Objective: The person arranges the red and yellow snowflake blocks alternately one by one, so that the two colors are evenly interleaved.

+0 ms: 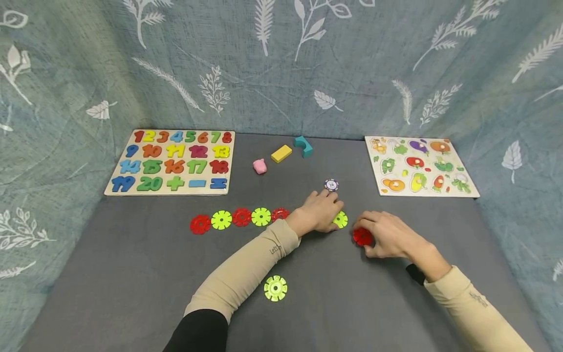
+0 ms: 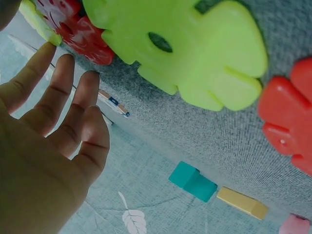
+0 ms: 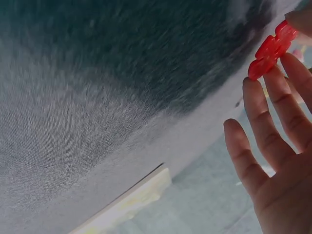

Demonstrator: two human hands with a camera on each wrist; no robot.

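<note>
Red and light green plastic snowflake discs form a row across the table, the leftmost a red disc [image 1: 200, 224]. My left hand [image 1: 320, 211] is at its right end, thumb and index finger about the edges of a green disc [image 1: 340, 220]; the other fingers are spread. Under that hand the left wrist view shows another red disc [image 2: 92, 41] and a green disc [image 2: 214, 53], both hidden in the head view. Just to the right, my right hand [image 1: 389, 234] pinches a separate red disc [image 1: 362, 236] between thumb and fingers, tilted in the right wrist view.
A loose green disc [image 1: 275, 288] lies nearer me. Beyond the row are a poker chip [image 1: 332, 185], a pink figure [image 1: 260, 166], a yellow block [image 1: 281, 153] and a teal arch block [image 1: 303, 146]. A number board [image 1: 170, 163] stands back left, a vegetable board [image 1: 421, 166] back right.
</note>
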